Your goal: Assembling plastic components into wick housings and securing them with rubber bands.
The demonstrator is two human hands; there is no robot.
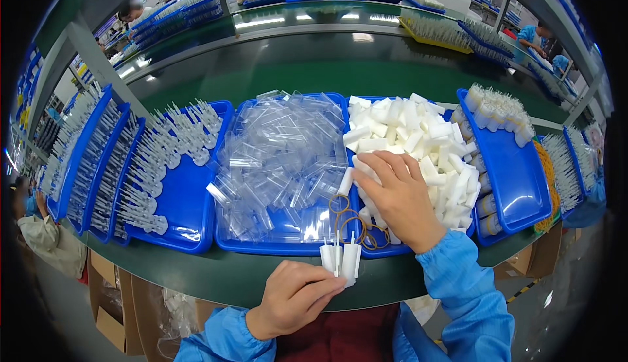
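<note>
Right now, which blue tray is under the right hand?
The tray heaped with white pieces, right of the clear-plastic tray; only it lies under the right hand.

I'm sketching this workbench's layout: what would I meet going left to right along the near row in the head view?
Leaning blue plastic trays, broad blue plastic tray of white spiked parts, heap of clear thin plastic pieces, pile of white foam-like pieces, tilted blue plastic tray, bundle of yellow-orange bands.
</note>
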